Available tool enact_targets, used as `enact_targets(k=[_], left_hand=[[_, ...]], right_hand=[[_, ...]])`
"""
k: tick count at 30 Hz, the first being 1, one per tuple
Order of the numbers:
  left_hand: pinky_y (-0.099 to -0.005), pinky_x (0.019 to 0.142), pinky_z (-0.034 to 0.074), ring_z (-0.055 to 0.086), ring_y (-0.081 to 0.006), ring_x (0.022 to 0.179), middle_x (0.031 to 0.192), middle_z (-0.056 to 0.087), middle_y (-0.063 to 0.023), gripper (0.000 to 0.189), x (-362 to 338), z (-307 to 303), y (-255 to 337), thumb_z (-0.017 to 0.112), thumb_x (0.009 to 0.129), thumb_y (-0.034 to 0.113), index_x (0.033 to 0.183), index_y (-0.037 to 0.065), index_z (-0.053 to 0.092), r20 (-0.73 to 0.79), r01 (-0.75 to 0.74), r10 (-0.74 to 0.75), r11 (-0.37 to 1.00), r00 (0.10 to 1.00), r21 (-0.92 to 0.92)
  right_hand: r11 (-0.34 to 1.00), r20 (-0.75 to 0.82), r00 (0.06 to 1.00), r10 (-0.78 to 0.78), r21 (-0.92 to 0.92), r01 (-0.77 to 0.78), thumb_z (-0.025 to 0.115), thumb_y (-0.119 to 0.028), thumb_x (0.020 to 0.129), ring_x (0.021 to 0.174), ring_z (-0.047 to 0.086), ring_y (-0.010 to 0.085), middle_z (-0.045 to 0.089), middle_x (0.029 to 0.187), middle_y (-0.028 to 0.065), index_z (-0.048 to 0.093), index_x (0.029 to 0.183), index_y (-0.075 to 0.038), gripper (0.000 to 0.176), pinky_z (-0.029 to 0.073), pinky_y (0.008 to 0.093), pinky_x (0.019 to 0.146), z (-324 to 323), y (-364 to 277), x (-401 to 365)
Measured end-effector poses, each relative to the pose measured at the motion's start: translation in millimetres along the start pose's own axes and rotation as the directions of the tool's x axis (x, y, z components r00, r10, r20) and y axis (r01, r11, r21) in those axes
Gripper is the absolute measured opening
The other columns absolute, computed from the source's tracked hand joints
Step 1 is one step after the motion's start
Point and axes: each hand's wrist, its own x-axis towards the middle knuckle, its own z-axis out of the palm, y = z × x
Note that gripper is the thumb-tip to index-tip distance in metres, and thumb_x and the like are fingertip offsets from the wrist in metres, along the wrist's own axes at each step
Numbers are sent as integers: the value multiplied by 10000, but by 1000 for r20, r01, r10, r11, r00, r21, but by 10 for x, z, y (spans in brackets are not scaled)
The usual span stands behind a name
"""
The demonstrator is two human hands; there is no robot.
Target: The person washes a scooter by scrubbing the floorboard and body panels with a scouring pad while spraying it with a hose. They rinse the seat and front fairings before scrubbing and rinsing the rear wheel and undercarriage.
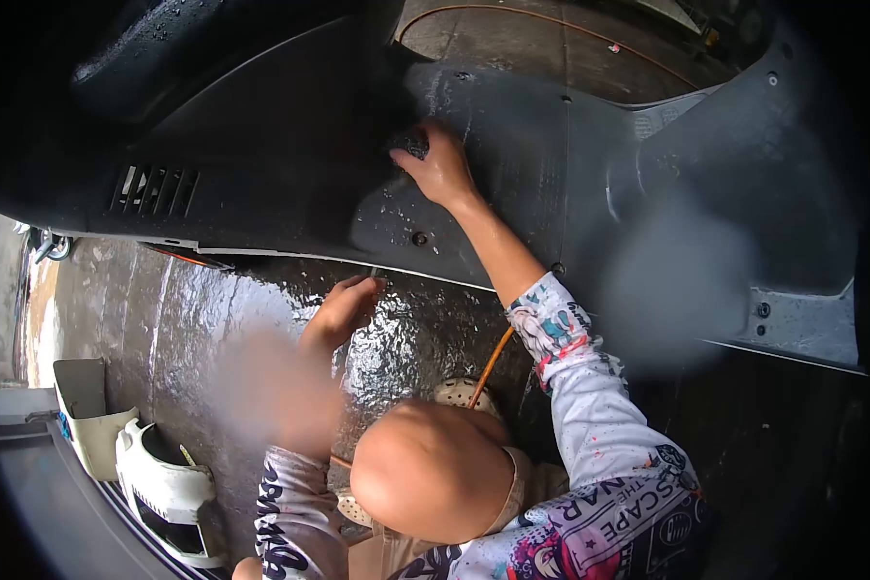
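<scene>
A large wet black plastic panel (300, 174), apparently part of a scooter body, spans the upper view with drops and suds on it. My right hand (437, 169) presses a dark, rough-looking scrubbing pad (413, 145) against its surface, fingers curled round the pad. Just below the panel's lower edge is my left hand (346, 304), fingers drawn together. Whatever it may hold is hidden in shadow. A screw hole (420, 238) shows in the panel between the two hands.
Under the panel the wet floor (203, 309) shines. An orange hose (493, 365) runs past my shoe (459, 391). White body panels (169, 483) lie at the lower left. Another hose (541, 17) curves across the floor beyond. Blurry drops on the lens hide patches.
</scene>
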Motion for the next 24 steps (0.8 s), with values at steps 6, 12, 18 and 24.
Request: enact_targets(k=[6,12,18,24], left_hand=[[-236,528,350,436,-115,583,729,491,-11,476,202,201,138,609,818,584,900,126,510,-46,90,-130,862,990,-499],[-243,469,330,444,-123,584,744,529,-22,396,312,377,166,576,849,513,988,146,525,-140,-21,-65,843,988,-537],[-239,489,336,453,-123,600,788,526,-21,334,325,359,171,566,858,441,1008,150,499,-119,-20,-50,853,992,-521],[-239,512,333,445,-108,615,796,511,4,334,336,338,95,564,848,455,1014,173,494,-119,-23,-42,866,992,-499]], right_hand=[[954,-419,900,-122,199,222,734,-136,730,926,599,387,617,945,217,589,1008,24,352,470,408,816,440,-11,199],[948,-503,847,-172,150,281,653,-43,753,842,581,391,604,879,203,596,900,7,166,458,427,753,700,-147,112],[954,-566,817,-113,169,249,614,-40,783,803,599,400,602,859,221,606,887,18,120,471,430,733,718,-212,182],[989,-524,839,-147,-66,133,559,-131,829,778,601,405,607,825,220,560,989,27,225,476,454,659,672,-162,343]])
